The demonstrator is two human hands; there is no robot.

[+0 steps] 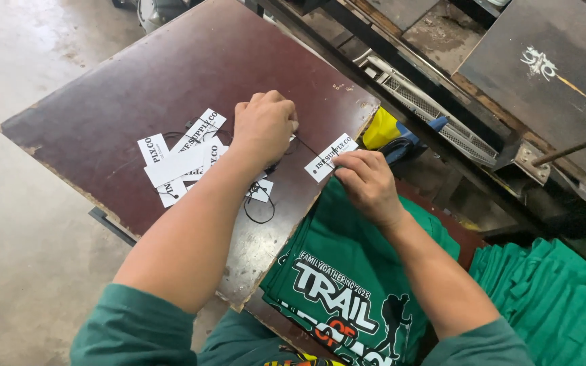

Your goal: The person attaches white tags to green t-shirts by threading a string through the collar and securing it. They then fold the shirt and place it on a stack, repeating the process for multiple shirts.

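Head view, looking down over both forearms. I see a dark brown board point(137, 88), worn at the edges, tilted across the frame over a grey concrete floor point(15, 237).

Left hand point(264, 125) rests knuckles-up on the board, fingers curled into a loose fist. It seems to pinch a thin black string point(306, 144) that runs from under the fist toward the right; the fingertips are hidden, so I cannot tell the grip for sure.

Right hand point(369, 183) sits at the board's near edge, fingers bent and closed down on the top of a stack of green shirts point(347, 271). Just beside its fingertips lies a white tag point(331, 158) with black print, touching the board edge, the string leading to it.

More white tags point(181, 157) lie in a loose overlapping pile on the board, left of the left hand, with black string loops point(260, 207) among them.

The green shirts carry a white and orange print and lie partly under the right forearm. A second heap of green cloth point(551, 298) is at the right. Behind, a metal rack point(435, 115) and something yellow point(380, 129).
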